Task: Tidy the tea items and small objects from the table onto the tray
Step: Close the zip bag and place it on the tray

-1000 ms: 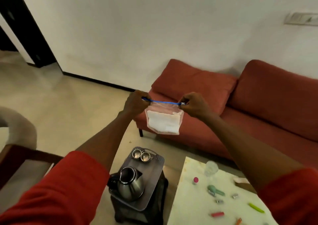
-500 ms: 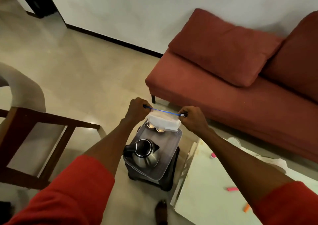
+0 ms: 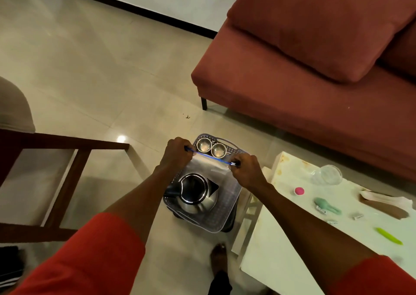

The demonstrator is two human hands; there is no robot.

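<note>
Bag down over the tray!
Lowered from chest height, left hand [image 3: 177, 153] and right hand [image 3: 246, 170] pinching the bag [image 3: 209, 167] above the tray [image 3: 229, 206]; release next.

You wore a red ribbed top whose short sleeves [image 3: 85, 256] ended above the elbows, leaving both forearms bare down to your left hand [image 3: 177, 151] and right hand [image 3: 247, 170], with dark trousers [image 3: 219, 282] and a bare foot [image 3: 218, 255] below.

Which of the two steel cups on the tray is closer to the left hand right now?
The cup at the tray's far corner, beside the left hand. The other cup sits on its far side, toward the right hand.
</note>
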